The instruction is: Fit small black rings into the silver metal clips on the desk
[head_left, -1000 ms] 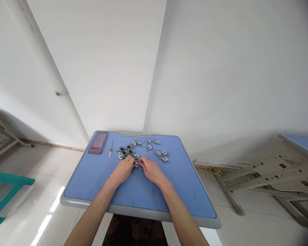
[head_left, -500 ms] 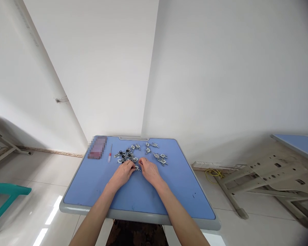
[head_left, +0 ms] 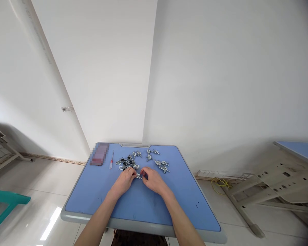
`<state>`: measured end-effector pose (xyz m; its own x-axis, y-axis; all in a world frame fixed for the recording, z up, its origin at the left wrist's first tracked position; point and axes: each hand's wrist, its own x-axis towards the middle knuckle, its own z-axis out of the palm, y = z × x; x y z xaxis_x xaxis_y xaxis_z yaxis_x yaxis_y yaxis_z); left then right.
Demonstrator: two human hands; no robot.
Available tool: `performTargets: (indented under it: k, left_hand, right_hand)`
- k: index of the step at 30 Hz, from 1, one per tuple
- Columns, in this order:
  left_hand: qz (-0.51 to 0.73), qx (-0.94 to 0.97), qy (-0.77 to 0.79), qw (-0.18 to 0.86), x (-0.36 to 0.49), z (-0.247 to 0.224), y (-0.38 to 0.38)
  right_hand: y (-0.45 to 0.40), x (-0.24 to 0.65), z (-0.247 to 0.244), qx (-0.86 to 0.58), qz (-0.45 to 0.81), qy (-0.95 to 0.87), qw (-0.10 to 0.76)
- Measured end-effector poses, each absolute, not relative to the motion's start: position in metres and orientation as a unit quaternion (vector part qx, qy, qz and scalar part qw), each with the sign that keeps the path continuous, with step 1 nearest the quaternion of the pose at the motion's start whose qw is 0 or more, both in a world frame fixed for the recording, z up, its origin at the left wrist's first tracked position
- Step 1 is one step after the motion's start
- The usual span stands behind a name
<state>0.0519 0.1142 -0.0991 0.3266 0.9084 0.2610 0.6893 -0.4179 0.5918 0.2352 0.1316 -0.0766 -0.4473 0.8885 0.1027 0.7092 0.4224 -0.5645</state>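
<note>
My left hand (head_left: 125, 178) pinches a small silver metal fitting (head_left: 138, 175) between thumb and fingertips, low over the desk. Just right of it, my right hand (head_left: 153, 180) curves with thumb and forefinger apart, close to the fitting's free end; whether it touches the metal is hard to tell. Beyond my left fingers lies a pile of similar metal fittings with black round parts (head_left: 128, 162). To the right and farther back, several silver fittings (head_left: 161, 164) with thin pins are spread in loose groups.
On the blue desk (head_left: 92, 194), a screwdriver (head_left: 111, 161) with a red and clear handle lies left of the pile, beside a blurred flat rectangular thing (head_left: 100, 154). A white wall (head_left: 113, 85) stands behind. A green stool (head_left: 9, 198) is at left, another desk (head_left: 295, 153) at right.
My right thumb and forefinger have parted and drawn slightly back from the fitting, while my left hand keeps hold of it. The whole view has shifted slightly, with the desk lower in it.
</note>
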Motion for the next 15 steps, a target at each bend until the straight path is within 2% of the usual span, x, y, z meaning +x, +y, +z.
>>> performTargets:
  k: [15]
  left_hand:
    - [0.274,0.824,0.491,0.068,0.0529,-0.1054,0.1156]
  right_hand:
    - [0.1309,0.2299,-0.0767,-0.503,0.23,-0.817,0.162]
